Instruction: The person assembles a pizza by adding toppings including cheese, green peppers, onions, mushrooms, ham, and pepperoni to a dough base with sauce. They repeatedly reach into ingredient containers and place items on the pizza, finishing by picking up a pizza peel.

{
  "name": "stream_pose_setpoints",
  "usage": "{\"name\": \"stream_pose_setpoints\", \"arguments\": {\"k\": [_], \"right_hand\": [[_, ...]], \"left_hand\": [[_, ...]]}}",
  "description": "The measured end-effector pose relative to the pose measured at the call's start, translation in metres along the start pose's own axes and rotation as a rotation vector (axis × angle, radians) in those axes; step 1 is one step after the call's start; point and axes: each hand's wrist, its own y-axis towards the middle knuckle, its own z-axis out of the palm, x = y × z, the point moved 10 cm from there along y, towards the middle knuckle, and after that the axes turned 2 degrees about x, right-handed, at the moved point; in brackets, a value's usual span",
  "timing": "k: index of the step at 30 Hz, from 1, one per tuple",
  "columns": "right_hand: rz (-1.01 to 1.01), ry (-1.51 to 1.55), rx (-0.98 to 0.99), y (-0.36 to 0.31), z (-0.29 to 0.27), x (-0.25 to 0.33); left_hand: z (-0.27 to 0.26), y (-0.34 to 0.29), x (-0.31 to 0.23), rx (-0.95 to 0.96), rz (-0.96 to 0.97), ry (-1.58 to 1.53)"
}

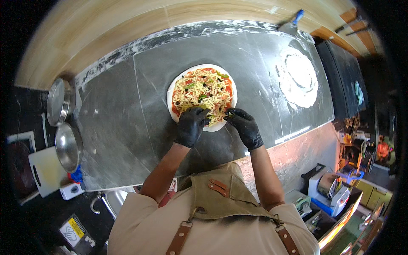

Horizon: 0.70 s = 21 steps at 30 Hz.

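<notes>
An uncooked pizza (203, 90) lies on the dark grey stone counter (127, 123), with red sauce, shredded cheese, green pepper pieces and black olive bits on it. Both my hands wear black gloves. My left hand (192, 125) rests on the pizza's near edge, fingers curled over the toppings. My right hand (243, 126) is at the near right rim, its fingertips pinching a small green topping piece. Whether the left hand holds anything is hidden by its fingers.
Two round metal pans (59, 101) (68, 146) sit at the counter's left end. A ring of flour (299, 78) marks the counter on the right. A scraper with a blue handle (292, 23) lies at the back. A white cutting board (44, 170) stands lower left.
</notes>
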Motion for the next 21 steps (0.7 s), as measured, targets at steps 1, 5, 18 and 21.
{"name": "stream_pose_setpoints", "arguments": {"k": [1, 5, 18, 21], "right_hand": [[-0.029, 0.148, 0.030, -0.008, -0.001, 0.007], [-0.064, 0.579, 0.081, -0.061, -0.008, 0.021], [-0.651, 0.636, -0.615, -0.430, -0.140, -0.112], [-0.710, 0.404, -1.182, -0.603, -0.158, -0.210]], "left_hand": [[-0.006, 0.003, -0.001, -0.025, -0.024, -0.042], [-0.015, 0.017, -0.039, -0.030, 0.039, -0.222], [0.158, -0.155, -0.350, 0.816, 0.640, -0.626], [0.199, -0.289, -0.413, 1.182, 0.709, -0.572]]}}
